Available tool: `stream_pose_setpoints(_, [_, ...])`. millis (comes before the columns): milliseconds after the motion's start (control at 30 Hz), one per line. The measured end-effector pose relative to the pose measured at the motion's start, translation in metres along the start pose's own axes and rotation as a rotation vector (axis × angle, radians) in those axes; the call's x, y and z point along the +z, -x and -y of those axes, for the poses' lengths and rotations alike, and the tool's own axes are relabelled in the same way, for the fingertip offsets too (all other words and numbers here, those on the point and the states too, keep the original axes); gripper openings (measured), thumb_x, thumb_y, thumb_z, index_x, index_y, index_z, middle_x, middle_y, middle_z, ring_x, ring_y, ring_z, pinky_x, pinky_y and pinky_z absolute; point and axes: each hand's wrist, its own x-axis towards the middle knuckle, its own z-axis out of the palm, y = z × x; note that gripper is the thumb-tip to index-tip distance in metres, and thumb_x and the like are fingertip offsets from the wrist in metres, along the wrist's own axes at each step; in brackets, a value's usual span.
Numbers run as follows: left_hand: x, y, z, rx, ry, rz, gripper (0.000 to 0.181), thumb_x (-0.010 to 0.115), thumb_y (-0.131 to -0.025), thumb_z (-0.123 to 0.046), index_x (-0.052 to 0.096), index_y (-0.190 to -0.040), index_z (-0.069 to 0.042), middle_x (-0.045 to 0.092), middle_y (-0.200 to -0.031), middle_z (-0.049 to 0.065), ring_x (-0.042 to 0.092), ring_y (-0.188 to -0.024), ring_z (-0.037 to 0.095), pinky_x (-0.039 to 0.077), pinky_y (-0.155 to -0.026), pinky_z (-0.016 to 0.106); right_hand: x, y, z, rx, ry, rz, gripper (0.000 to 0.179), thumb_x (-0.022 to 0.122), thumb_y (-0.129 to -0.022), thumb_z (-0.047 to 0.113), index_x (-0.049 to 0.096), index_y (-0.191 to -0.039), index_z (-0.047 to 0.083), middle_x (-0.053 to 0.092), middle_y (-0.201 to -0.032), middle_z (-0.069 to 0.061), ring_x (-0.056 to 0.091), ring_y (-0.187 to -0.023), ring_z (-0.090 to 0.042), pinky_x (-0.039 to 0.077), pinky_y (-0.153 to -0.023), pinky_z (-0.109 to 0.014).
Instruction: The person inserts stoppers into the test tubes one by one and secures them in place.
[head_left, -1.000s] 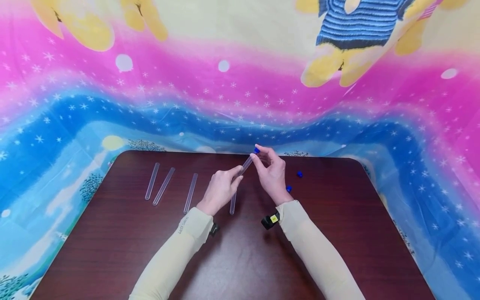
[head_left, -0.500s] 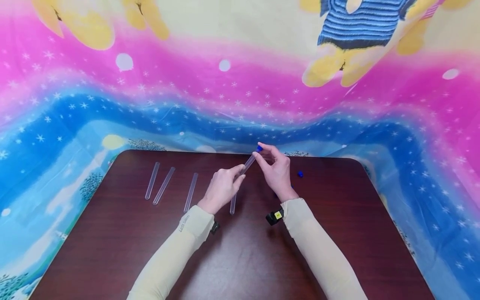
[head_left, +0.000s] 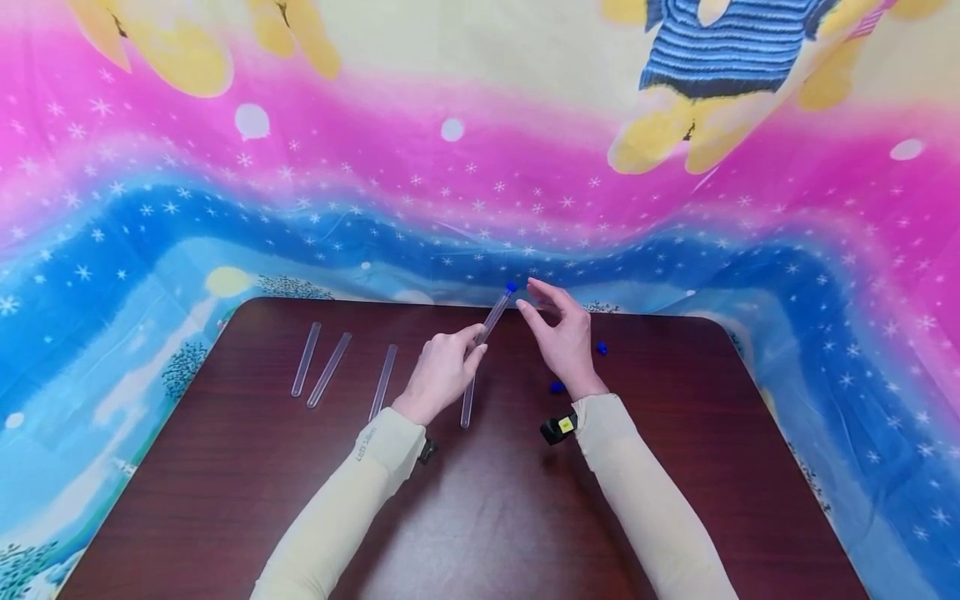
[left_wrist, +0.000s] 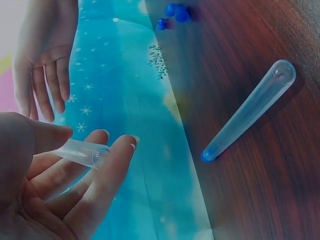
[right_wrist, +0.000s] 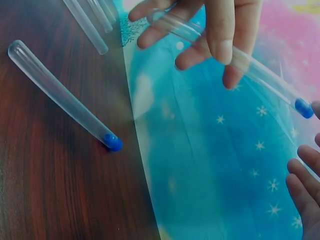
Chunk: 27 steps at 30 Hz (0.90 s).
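My left hand [head_left: 444, 371] pinches a clear test tube [head_left: 498, 312] between thumb and fingers, tilted up to the right. A blue cap [head_left: 511, 287] sits on its upper end; the right wrist view shows this cap [right_wrist: 303, 108] too. Just right of the cap, my right hand [head_left: 566, 342] is held in the air, thumb and fingers apart, with nothing between them. Below the left hand a second test tube [head_left: 467, 404] lies on the table, its far end hidden in the head view. Both wrist views show a blue cap [right_wrist: 113, 142] on that tube.
Three clear test tubes [head_left: 305, 358] lie apart on the left of the dark wooden table [head_left: 480, 517]. Loose blue caps [head_left: 602, 348] lie on the right, one [head_left: 557, 387] beside the right wrist. A patterned cloth [head_left: 420, 217] hangs behind the table's far edge.
My right hand has let go of the blue cap and drawn back a little to the right. The left hand keeps its hold on the test tube, nearly in place.
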Motion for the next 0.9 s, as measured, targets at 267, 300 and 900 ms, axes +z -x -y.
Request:
stream_pose_setpoints(267, [-0.003,0.004,0.001,-0.047,0.013,0.004,0.026,0.066,-0.101,-0.018,0.069,-0.126,-0.011,0.074,-0.092,0.004,0.057,-0.057,0.014,0.047,-0.055,0.031,-0.009,0.003,-0.005,0.044,0.039,0.000,0.041,0.075,-0.095,0.032,0.069,-0.134,0.021,0.067,-0.128,-0.005,0.061,-0.119,-0.018,0.046,-0.102,-0.047])
stream_pose_setpoints(300, [-0.003,0.004,0.002,-0.053,0.012,0.002,0.026,0.066,-0.101,-0.018,0.069,-0.126,-0.011,0.075,-0.092,0.004,0.057,-0.057,0.014,0.047,-0.055,0.031,-0.010,0.003,-0.006,0.043,0.043,-0.001,0.041,0.075,-0.095,0.032,0.069,-0.134,0.020,0.067,-0.129,-0.005,0.060,-0.121,-0.018,0.046,-0.102,-0.047])
stream_pose_setpoints(900, [-0.007,0.014,0.011,-0.098,0.025,-0.013,0.025,0.068,-0.099,-0.016,0.069,-0.123,-0.009,0.076,-0.091,0.004,0.060,-0.061,0.013,0.047,-0.055,0.032,-0.028,0.008,-0.022,0.075,0.091,-0.013,0.046,0.074,-0.096,0.033,0.064,-0.139,0.020,0.059,-0.143,0.000,0.049,-0.134,-0.011,0.041,-0.107,-0.038])
